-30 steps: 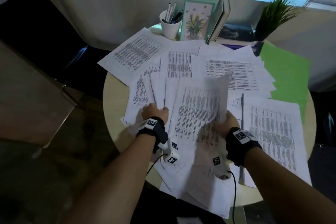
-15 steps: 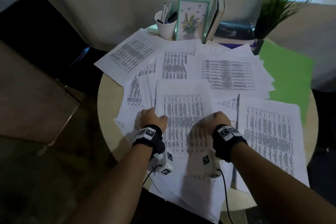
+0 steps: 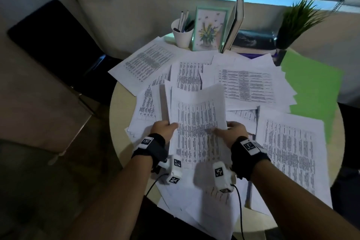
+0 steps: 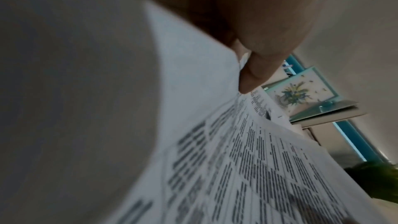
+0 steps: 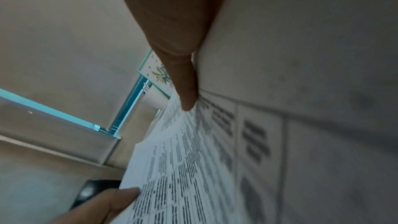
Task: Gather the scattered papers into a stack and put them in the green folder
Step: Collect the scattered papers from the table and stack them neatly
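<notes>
Printed white papers (image 3: 245, 87) lie scattered over the round table (image 3: 118, 115). A small bundle of sheets (image 3: 196, 115) is raised and bowed above the pile. My left hand (image 3: 165, 127) pinches its left edge, thumb on top, and the left wrist view shows the bundle of sheets (image 4: 237, 168) under that thumb. My right hand (image 3: 228, 132) grips its right edge, thumb lying on the print; the bundle of sheets (image 5: 183, 159) also fills the right wrist view. The green folder (image 3: 311, 87) lies flat at the table's right side, partly under papers.
A white pen cup (image 3: 182, 34), a framed flower picture (image 3: 209, 29), upright books (image 3: 232, 25) and a potted plant (image 3: 298, 23) stand along the table's far edge by the wall. A dark chair (image 3: 58, 45) is to the left.
The sheets lay flat under both hands half a second ago. Now both hands have lifted them off the pile, and they curve upward between the hands.
</notes>
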Tool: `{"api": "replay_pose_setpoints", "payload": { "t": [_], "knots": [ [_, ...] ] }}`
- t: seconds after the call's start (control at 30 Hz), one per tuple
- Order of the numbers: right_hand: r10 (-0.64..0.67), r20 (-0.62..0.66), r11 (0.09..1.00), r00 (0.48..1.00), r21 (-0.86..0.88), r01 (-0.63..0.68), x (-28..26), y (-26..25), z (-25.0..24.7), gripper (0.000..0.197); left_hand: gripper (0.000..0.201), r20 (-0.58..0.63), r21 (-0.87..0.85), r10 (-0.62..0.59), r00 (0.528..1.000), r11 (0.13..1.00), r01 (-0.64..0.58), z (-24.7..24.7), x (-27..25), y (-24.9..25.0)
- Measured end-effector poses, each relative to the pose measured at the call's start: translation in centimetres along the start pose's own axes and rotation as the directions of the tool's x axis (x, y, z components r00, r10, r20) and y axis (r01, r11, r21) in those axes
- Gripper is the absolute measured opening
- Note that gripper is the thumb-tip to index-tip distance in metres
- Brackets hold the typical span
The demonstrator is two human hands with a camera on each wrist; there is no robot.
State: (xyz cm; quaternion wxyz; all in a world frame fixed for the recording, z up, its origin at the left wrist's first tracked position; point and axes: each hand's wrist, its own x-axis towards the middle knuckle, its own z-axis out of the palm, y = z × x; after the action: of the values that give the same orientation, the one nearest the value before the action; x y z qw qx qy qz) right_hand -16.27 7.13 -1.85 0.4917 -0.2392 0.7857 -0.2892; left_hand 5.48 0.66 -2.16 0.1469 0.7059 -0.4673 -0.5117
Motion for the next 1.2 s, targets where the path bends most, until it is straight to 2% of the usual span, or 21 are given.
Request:
{"api": "replay_pose_setpoints", "payload": {
  "t": [0.03,0.1,0.27,0.3,0.4,0.43,0.5,0.57,0.67,0.8,0.93,1.07,1.2],
  "knots": [
    [0.007,0.057,1.000,0.998,0.009,-0.008,-0.3,-0.4,-0.1,0.043,0.032,0.008,-0.003,-0.012,1.000,1.000,0.012,-0.4,0.1,0.2],
    [0.003,0.151,0.999,0.988,-0.041,0.003,-0.4,-1.2,-0.1,0.034,0.025,-0.009,-0.037,-0.025,1.000,0.999,0.025,-1.5,0.6,0.8],
    [-0.078,0.207,0.992,0.975,-0.077,0.096,-0.8,-4.0,-0.6,0.024,0.023,-0.101,-0.100,0.069,0.992,0.992,-0.079,-4.5,0.9,3.8],
    [-0.099,0.208,0.990,0.973,-0.076,0.117,-0.8,-4.7,-0.8,0.029,0.024,-0.111,-0.114,0.096,0.989,0.988,-0.109,-4.8,0.6,4.7],
    [-0.177,0.176,0.980,0.968,-0.055,0.189,-0.7,-6.3,-1.1,0.077,0.022,-0.127,-0.148,0.188,0.974,0.967,-0.206,-5.3,-0.4,7.1],
    [-0.207,0.176,0.975,0.962,-0.043,0.217,-0.5,-6.6,-1.3,0.083,0.017,-0.129,-0.171,0.220,0.967,0.956,-0.240,-5.4,-0.9,8.0],
    [-0.292,0.174,0.956,0.941,0.022,0.292,-1.3,-7.7,-1.8,0.063,0.007,-0.139,-0.223,0.284,0.949,0.924,-0.310,-5.3,-2.2,9.6],
    [-0.374,0.133,0.927,0.918,0.074,0.367,-1.7,-8.7,-2.5,0.045,0.008,-0.143,-0.270,0.349,0.926,0.886,-0.376,-5.3,-3.0,11.1],
    [-0.464,0.077,0.883,0.882,0.115,0.455,-2.2,-9.6,-3.4,0.045,0.009,-0.155,-0.296,0.434,0.888,0.837,-0.460,-5.3,-3.6,12.8],
    [-0.513,-0.007,0.840,0.858,0.202,0.504,-2.7,-10.1,-4.9,0.037,0.017,-0.154,-0.330,0.549,0.821,0.755,-0.567,-5.0,-4.2,14.1],
    [-0.523,-0.069,0.815,0.849,0.251,0.522,-3.3,-10.3,-6.2,0.032,0.023,-0.152,-0.232,0.613,0.776,0.741,-0.630,-4.4,-4.2,14.5],
    [-0.525,-0.084,0.791,0.847,0.319,0.522,-3.6,-10.2,-7.0,0.035,0.024,-0.126,-0.225,0.592,0.796,0.764,-0.605,-3.8,-3.9,14.4],
    [-0.507,-0.036,0.813,0.861,0.313,0.492,-3.6,-9.7,-7.8,0.026,0.027,-0.057,-0.244,0.570,0.820,0.788,-0.565,-3.3,-3.5,14.2]
  ]
}}
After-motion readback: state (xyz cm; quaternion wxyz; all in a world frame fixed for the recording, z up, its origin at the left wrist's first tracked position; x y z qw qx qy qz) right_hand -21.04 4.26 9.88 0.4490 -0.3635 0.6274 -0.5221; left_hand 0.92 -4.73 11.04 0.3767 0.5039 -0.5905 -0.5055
